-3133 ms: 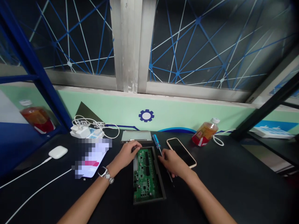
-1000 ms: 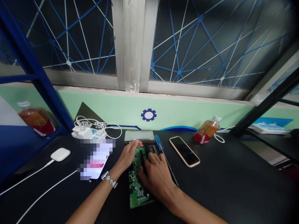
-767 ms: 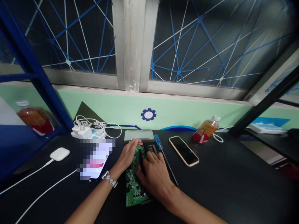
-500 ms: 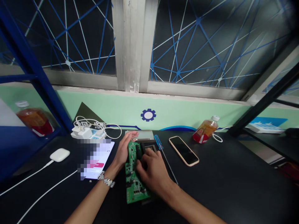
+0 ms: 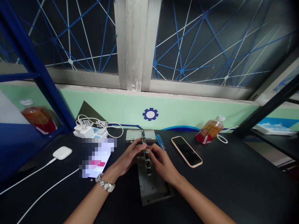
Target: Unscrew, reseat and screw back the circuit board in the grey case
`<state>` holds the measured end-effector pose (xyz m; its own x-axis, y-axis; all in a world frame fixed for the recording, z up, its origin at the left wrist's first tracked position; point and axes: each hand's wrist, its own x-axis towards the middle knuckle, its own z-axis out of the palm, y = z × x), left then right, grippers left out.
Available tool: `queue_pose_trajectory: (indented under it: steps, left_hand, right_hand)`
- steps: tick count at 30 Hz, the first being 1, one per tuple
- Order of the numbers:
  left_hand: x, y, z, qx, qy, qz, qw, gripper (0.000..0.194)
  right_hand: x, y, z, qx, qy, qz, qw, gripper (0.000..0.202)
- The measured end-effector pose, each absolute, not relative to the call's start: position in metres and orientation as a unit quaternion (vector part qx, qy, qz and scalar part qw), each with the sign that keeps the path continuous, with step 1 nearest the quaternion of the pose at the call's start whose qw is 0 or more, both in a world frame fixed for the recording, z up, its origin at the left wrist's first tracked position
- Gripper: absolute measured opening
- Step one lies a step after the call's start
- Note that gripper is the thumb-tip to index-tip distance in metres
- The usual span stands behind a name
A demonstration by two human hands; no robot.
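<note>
A circuit board (image 5: 147, 166) stands on edge, seen nearly end-on, above a grey metal case (image 5: 155, 188) on the table. My left hand (image 5: 130, 155) grips the board from its left side, thumb on its upper edge. From the right, my right hand (image 5: 160, 158) has its fingers closed on the same board. The hands hide much of the board's middle. Behind them lies a flat light-grey metal panel (image 5: 134, 134). The blue-handled screwdriver (image 5: 160, 141) lies just beyond my right hand, which covers its shaft.
To the right are a phone in a pale case (image 5: 187, 151) and a bottle of amber drink (image 5: 209, 130). At left lie a lit phone (image 5: 102, 160), a white earbud case (image 5: 62, 152) on a cable, and a power strip with chargers (image 5: 85, 130). Another bottle (image 5: 40, 117) stands far left.
The board has gone from lying tilted with its green face showing to standing on edge. The grey case beneath is now exposed. My left hand has moved from the board's far corner to grip it.
</note>
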<state>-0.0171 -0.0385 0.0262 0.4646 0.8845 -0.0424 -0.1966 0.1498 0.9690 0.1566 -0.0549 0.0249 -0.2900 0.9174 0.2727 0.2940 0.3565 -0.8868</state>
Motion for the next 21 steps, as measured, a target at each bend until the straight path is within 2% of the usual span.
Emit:
queue_pose_trajectory:
  steps: [3, 7, 13, 21]
  left_hand:
    - [-0.017, -0.039, 0.031, 0.482, 0.329, 0.394, 0.710, 0.047]
    - [-0.015, -0.042, 0.036, 0.493, 0.352, 0.391, 0.693, 0.051]
    - [-0.012, -0.044, 0.034, 0.513, 0.358, 0.397, 0.672, 0.059]
    - [-0.042, -0.034, 0.045, 0.501, 0.329, 0.389, 0.699, 0.061]
  right_hand:
    - [0.166, -0.057, 0.032, -0.418, -0.675, 0.419, 0.440, 0.032]
    - [0.172, -0.065, 0.042, -0.409, -0.636, 0.449, 0.475, 0.029]
    - [0.166, -0.075, 0.041, -0.415, -0.658, 0.461, 0.427, 0.033]
    - [0.191, -0.057, 0.051, -0.412, -0.626, 0.503, 0.431, 0.036]
